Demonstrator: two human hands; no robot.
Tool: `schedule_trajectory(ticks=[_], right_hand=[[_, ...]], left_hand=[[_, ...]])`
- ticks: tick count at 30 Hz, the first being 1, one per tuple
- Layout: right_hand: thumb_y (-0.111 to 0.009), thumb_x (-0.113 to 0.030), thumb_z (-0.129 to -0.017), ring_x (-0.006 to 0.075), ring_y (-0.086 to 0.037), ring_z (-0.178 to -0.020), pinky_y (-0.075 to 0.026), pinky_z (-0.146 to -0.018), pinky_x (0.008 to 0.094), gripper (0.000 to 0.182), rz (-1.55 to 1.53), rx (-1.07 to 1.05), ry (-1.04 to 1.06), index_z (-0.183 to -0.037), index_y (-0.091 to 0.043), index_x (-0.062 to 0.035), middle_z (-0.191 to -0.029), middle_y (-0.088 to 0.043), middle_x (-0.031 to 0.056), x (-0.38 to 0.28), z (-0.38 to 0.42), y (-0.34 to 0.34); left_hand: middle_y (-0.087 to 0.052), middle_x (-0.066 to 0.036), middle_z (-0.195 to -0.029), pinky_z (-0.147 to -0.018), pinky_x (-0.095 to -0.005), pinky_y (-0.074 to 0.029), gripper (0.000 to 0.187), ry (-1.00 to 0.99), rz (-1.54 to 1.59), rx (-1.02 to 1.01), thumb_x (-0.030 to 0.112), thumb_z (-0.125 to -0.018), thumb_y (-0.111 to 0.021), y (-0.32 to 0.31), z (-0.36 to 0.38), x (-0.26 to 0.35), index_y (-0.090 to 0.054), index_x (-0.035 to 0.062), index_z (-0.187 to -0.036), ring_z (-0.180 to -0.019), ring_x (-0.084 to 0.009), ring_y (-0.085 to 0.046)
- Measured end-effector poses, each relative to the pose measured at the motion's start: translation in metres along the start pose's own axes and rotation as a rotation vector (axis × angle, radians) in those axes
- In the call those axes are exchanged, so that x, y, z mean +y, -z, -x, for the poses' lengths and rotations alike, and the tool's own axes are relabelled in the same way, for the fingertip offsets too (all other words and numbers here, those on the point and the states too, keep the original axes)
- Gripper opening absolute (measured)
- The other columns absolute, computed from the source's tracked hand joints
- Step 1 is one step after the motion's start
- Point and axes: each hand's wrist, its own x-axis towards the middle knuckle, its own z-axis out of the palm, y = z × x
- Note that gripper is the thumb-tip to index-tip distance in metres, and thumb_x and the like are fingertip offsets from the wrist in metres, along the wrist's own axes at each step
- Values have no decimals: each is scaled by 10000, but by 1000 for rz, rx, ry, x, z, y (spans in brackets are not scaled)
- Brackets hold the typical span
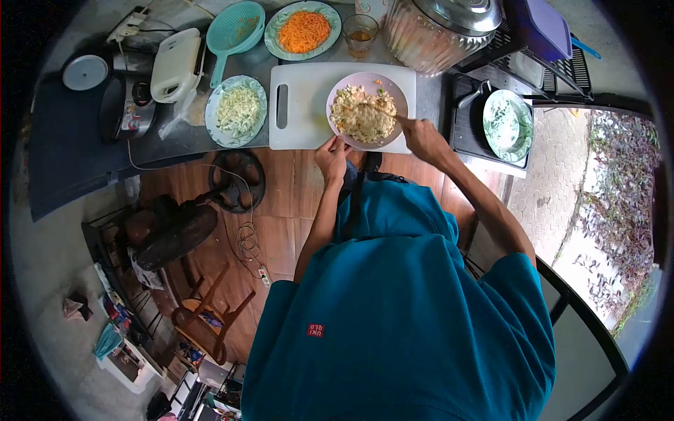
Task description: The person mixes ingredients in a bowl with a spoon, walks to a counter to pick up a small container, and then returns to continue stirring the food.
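Observation:
A pink bowl (401, 105) stands on the white cutting board (302, 88), holding a chopped, pale mixture (358, 116) with orange and green bits. My left hand (332, 160) grips the bowl's near-left rim, thumb and fingers closed on it. In my right hand (423, 140), at the bowl's right side, is the handle of a spoon (394, 118). The spoon's head lies in the mixture and is coated, so its shape is partly hidden.
Behind the board are a plate of shredded carrot (303, 31), a glass (360, 36) and a large lidded jar (439, 35). To the left are a plate of shredded cabbage (237, 112), a green strainer (235, 28) and a white appliance (175, 67). A plate (507, 125) sits right.

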Motion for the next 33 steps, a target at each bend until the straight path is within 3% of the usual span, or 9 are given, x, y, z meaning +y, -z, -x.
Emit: schedule_trajectory(ticks=[2,6,11,13,19,22,25,28,33], right_hand=[[-462,-50,-801,418,-615,-649,-501,-616,492,225,251,-1,71,-957,-605,26,-653,-587,272,12,11,-19],[-468,-59,-800,411,-614,-617,-511,-561,472,278,308,-27,23,-1051,-580,-19,-667,-598,261,1,-1,-13],[-476,-55,-805,425,-611,-622,-514,-577,477,241,272,25,7,-1000,-615,-27,-679,-596,270,6,-14,-4],[-473,-53,-805,439,-609,-654,-514,-605,480,250,269,123,134,-1003,-620,-13,-691,-591,286,0,-13,12],[-457,-29,-824,427,-604,-668,-496,-623,450,286,257,82,-5,-1048,-627,19,-749,-563,316,21,-37,27],[-463,-70,-805,454,-598,-686,-491,-668,494,269,63,33,-20,-975,-654,11,-748,-573,318,19,-39,21],[-487,-39,-822,415,-611,-737,-484,-670,442,265,28,36,-120,-1036,-638,5,-792,-579,296,4,-23,21],[-456,-36,-790,440,-604,-692,-491,-648,493,294,-9,-17,53,-1010,-643,19,-754,-567,324,6,-9,12],[-454,-21,-834,425,-604,-702,-489,-670,491,264,118,-44,-13,-1023,-636,3,-754,-579,305,2,-1,1]], left_hand=[[-581,-202,-1062,-760,-356,-577,298,12,-34,-5,29,-879,-554,2,-2,-1,-536,-128,-1131,-895,-244,-613],[-582,-206,-1059,-755,-353,-578,303,-14,-3,-8,42,-883,-554,-1,-1,0,-533,-130,-1132,-893,-251,-615],[-582,-209,-1058,-741,-347,-582,308,-14,-10,7,48,-881,-554,3,-4,-3,-534,-133,-1129,-890,-251,-615],[-577,-214,-1056,-731,-347,-585,308,-26,-58,-9,39,-876,-550,3,-4,-5,-531,-142,-1124,-887,-255,-614],[-569,-212,-1032,-727,-344,-586,312,-16,-43,-2,29,-873,-548,4,-4,-7,-524,-150,-1126,-883,-267,-615],[-571,-207,-1025,-742,-346,-582,318,3,25,-8,30,-876,-549,3,-4,-6,-515,-148,-1137,-883,-266,-614],[-572,-205,-1022,-756,-353,-579,313,9,-27,-24,32,-882,-545,2,1,3,-512,-147,-1136,-886,-265,-612],[-574,-198,-1017,-754,-354,-581,298,44,-42,4,30,-883,-541,3,-1,1,-519,-147,-1122,-879,-256,-611],[-578,-183,-999,-743,-351,-584,300,32,18,35,22,-869,-550,-1,-1,2,-524,-139,-1121,-872,-245,-610]])
